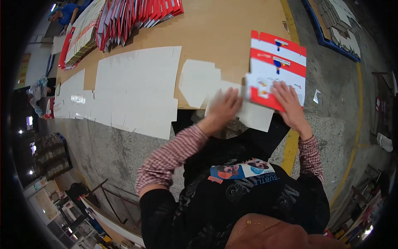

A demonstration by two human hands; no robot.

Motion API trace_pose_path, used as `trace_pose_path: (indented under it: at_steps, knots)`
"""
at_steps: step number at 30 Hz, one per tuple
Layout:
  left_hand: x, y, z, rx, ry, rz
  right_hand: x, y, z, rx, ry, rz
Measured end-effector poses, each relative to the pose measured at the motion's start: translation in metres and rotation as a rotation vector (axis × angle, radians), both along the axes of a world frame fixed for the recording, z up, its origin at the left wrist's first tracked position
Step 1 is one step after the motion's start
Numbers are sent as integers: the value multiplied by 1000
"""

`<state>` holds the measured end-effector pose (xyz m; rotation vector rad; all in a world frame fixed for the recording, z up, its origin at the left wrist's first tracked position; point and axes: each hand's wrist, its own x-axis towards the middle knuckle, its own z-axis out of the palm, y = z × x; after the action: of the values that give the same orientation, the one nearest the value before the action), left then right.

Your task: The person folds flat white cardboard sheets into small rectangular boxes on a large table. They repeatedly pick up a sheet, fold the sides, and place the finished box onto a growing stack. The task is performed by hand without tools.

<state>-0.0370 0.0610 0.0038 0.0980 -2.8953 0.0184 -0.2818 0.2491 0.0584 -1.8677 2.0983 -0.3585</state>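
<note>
Nearest: checked sleeves (172, 155) reach forward over the near edge; both hands are held palm down.

Left hand (225, 107): motion-blurred, fingers extended, nothing visibly clamped. It is set over the blank white sheet (258, 118); whether contact is made cannot be told. Flat posture suits steadying or smoothing rather than pinching, as judged.

Right hand (290, 103): fingers spread over the near right part of the red-and-white printed carton (271, 56). Whether the thumb is closed from below is hidden, so a clamped grip cannot be confirmed. Light control at that corner seems the reason for the hold.

Carton: printed face up, at the right end of the bench (207, 35), its near part over the blank sheet. Its right side seems to overhang the bench; probably an edge is left free for the fingers that way.

Blank sheet overhangs the near edge, likely for easy reach. Just left of it, a smaller cut white piece (198, 83) lies flat; further left, large white sheets (137, 79) are spread out, presumably so each stays accessible.

Far left: red folded cartons (139, 16) are packed in a leaning row, likely for compactness, beside a pale stack (85, 35).

Beyond, right: flattened board (338, 14) is kept on a blue pallet (322, 31), off the floor.
</note>
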Motion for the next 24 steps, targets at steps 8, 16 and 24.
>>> trace_pose_path:
  at_steps: [8,16,24]
  knots:
    - [-82,-88,54,710,-832,-58,-14,19,-39,-482,22,-46]
    - [-3,-96,26,994,-305,434,3,12,-38,-68,-74,-102]
    - [52,-3,9,64,-141,106,36,-80,-29,-237,-160,367]
